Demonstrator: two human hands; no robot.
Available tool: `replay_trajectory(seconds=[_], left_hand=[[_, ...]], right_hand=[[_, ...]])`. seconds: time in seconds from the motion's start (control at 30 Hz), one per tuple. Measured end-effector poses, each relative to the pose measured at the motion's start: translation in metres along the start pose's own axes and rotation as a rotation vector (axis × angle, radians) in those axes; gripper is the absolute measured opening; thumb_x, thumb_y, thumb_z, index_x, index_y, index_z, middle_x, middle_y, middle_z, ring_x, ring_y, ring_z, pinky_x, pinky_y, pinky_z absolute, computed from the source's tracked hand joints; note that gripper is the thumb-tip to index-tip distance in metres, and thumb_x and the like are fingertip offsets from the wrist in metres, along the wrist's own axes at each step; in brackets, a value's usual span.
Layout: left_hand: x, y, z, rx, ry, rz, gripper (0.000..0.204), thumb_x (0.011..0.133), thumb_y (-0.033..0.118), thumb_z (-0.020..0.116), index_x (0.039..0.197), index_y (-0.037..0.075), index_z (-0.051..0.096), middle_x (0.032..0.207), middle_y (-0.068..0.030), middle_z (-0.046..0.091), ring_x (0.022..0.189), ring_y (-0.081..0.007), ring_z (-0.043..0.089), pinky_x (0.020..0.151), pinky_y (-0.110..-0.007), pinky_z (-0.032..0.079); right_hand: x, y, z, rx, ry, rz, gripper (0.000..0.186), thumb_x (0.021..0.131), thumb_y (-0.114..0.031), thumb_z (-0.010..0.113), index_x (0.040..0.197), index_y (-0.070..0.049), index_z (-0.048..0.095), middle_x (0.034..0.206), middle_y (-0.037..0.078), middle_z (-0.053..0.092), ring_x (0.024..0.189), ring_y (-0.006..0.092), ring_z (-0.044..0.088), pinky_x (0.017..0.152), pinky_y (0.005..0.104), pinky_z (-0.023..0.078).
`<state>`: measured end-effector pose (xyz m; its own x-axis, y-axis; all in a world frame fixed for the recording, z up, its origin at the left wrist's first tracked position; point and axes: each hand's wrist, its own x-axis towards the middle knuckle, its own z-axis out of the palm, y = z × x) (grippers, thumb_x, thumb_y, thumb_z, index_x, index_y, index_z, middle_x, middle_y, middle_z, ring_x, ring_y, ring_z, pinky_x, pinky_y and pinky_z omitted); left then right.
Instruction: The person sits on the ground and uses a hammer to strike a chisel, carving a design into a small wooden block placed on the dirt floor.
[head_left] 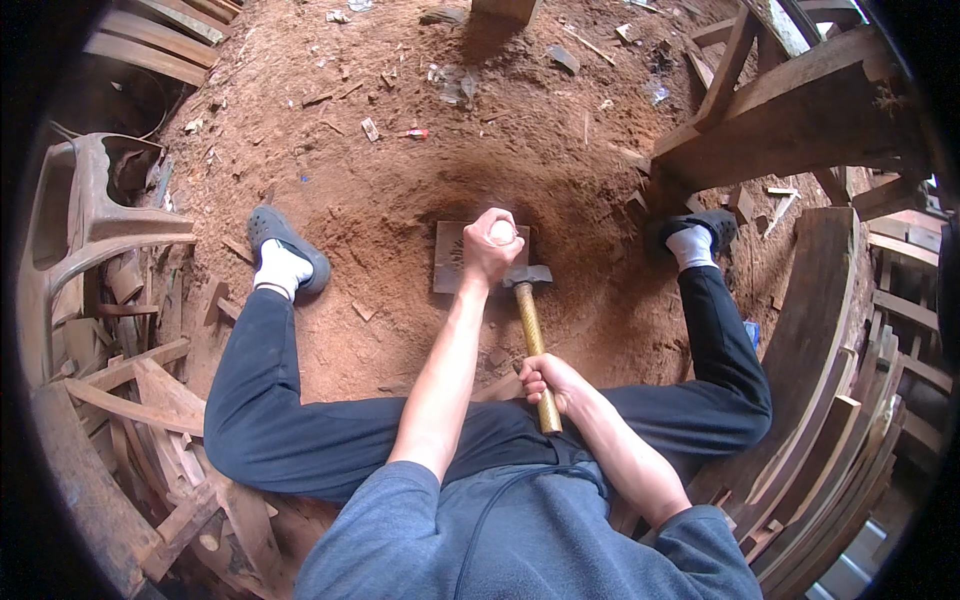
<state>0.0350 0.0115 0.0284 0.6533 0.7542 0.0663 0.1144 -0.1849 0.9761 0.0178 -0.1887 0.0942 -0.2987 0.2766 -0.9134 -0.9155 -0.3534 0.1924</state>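
My left hand (pixel 490 250) is closed in a fist over a flat board (pixel 447 275) lying on the ground between my feet. A pale, round end (pixel 502 233) shows at the top of the fist; the rest of what it grips is hidden. Dark carved marks show on the board's face beside my wrist. My right hand (pixel 550 382) is wrapped round the lower part of a hammer's yellowish handle (pixel 531 325). The grey metal hammer head (pixel 527 275) is just right of my left hand, over the board's right part; whether it touches the board I cannot tell.
Brown sawdust-like ground (pixel 350 190) holds scattered scraps and a small red item (pixel 417 133). A brown plastic chair (pixel 110 215) and wood offcuts stand at left. A heavy timber frame (pixel 790 125) and stacked planks (pixel 810 350) line the right. My shoes (pixel 290 245) flank the board.
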Motion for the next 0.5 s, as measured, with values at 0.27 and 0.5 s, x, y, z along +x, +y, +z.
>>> replay_trajectory(seconds=[0.27,0.5], left_hand=[[0.014,-0.004,-0.022,-0.731,-0.484,-0.176,0.061,0.080,0.065,0.057,0.092,0.005,0.057,0.077,-0.0031,0.061,0.073,-0.0132,0.060,0.067,-0.027,0.048],[0.047,-0.018,-0.017,-0.460,-0.981,-0.440,0.077,0.086,0.070,0.032,0.055,0.004,0.058,0.059,-0.0111,0.058,0.057,-0.0203,0.057,0.057,-0.031,0.046]], right_hand=[[0.003,0.002,-0.004,0.023,-0.017,-0.020,0.020,0.074,0.002,0.053,0.077,-0.010,0.038,0.053,-0.005,0.040,0.036,0.0042,0.037,0.034,0.0229,0.035],[0.001,0.002,-0.001,-0.005,0.029,-0.027,0.020,0.073,0.001,0.053,0.067,-0.011,0.039,0.052,-0.006,0.038,0.036,0.0041,0.035,0.036,0.0227,0.035]])
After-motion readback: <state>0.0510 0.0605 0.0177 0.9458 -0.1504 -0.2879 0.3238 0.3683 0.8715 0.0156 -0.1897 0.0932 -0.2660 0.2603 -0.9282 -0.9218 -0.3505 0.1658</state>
